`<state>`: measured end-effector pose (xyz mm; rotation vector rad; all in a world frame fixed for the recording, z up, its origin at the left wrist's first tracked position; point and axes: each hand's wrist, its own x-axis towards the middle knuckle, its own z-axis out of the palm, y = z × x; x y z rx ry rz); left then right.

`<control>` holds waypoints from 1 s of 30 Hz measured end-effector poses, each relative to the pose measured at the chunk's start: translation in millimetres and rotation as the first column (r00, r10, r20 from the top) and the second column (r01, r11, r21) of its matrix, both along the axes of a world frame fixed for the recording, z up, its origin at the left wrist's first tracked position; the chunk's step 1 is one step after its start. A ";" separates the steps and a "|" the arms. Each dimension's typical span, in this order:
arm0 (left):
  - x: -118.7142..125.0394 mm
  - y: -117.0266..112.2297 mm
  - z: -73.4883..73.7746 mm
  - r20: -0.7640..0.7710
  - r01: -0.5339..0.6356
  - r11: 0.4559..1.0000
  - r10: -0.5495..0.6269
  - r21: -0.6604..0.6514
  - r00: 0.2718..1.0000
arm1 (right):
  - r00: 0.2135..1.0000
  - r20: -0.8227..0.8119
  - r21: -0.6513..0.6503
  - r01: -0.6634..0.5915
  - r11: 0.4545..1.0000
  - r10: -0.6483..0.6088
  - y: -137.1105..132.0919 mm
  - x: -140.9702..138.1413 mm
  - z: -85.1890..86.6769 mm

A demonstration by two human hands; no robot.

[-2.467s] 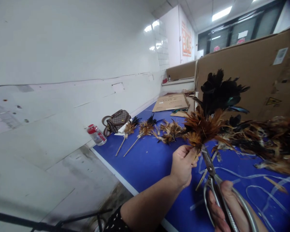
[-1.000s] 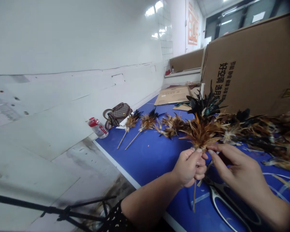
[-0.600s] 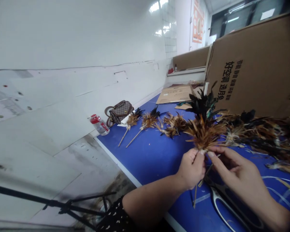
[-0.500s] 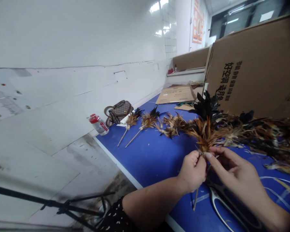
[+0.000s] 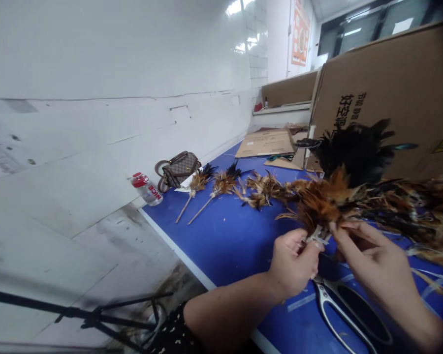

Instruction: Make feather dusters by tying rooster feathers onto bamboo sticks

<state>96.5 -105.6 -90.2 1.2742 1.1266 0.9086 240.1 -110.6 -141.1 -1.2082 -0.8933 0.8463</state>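
- Left hand (image 5: 293, 263) is curling its grip shut around the base of the feather bundle (image 5: 327, 204), holding it just above the blue desk (image 5: 225, 236).
- Right hand (image 5: 376, 265) is pinching that same base, grip closed on it right beside the left one.
- Scissors (image 5: 349, 314) are lying flat on the desk under both hands, with nobody touching them.
- A loose feather pile (image 5: 428, 211) is sprawling behind the right hand.
- Finished dusters (image 5: 197, 183) are lying further left.
- Containers: a bottle (image 5: 146, 188) is lying on its side at the desk's edge, contents impossible to tell. A handbag (image 5: 177, 168) is sitting beside it, insides hidden. A cardboard box (image 5: 391, 83) is standing behind the feathers, showing only its outer wall.
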 end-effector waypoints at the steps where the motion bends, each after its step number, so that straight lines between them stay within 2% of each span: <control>1: -0.8 0.6 -1.6 -0.004 -0.010 1.000 0.010 0.012 1.000 | 0.999 -0.001 0.017 0.052 0.998 -0.052 -2.6 0.3 2.9; 3: -3.5 2.1 -8.6 -0.007 -0.015 0.999 0.015 0.043 1.000 | 0.994 0.011 0.066 0.109 0.992 -0.110 -7.4 -0.5 7.9; 5: -6.3 3.6 -18.0 0.002 -0.002 0.996 0.002 0.086 1.000 | 0.995 0.030 0.124 0.094 0.988 -0.098 -9.8 -3.7 9.7; 8: -8.3 5.3 -27.3 -0.007 0.032 0.985 -0.031 0.167 0.999 | 0.984 0.107 0.240 0.117 0.964 -0.146 -7.8 -11.3 5.1; 12: -7.3 4.0 -22.5 -0.106 0.042 0.963 -0.014 0.267 0.994 | 0.877 0.364 0.366 0.176 0.914 -0.315 -3.3 -17.5 -3.0; 14: -6.6 2.1 -17.0 -0.140 0.032 0.956 0.010 0.293 0.990 | 0.826 0.454 0.387 0.156 0.909 -0.335 -2.9 -17.0 -4.1; 17: -6.3 -0.3 -10.9 -0.111 0.017 0.975 0.008 0.222 0.994 | 0.844 0.474 0.369 0.068 0.927 -0.251 -3.5 -13.6 -3.2; 22: -6.6 2.2 -7.1 0.162 0.019 0.999 -0.011 -0.047 0.987 | 0.943 0.328 0.263 -0.043 0.964 -0.048 -2.9 -8.5 -1.5; 26: -6.9 5.3 -4.5 0.162 0.027 0.994 -0.010 -0.102 0.987 | 0.980 0.188 0.214 -0.101 0.972 0.061 -3.0 -8.1 -2.6; 30: -6.8 4.8 -1.2 0.194 0.040 0.989 -0.011 -0.142 0.981 | 0.986 0.147 0.176 -0.109 0.978 0.084 -4.2 -9.2 -4.6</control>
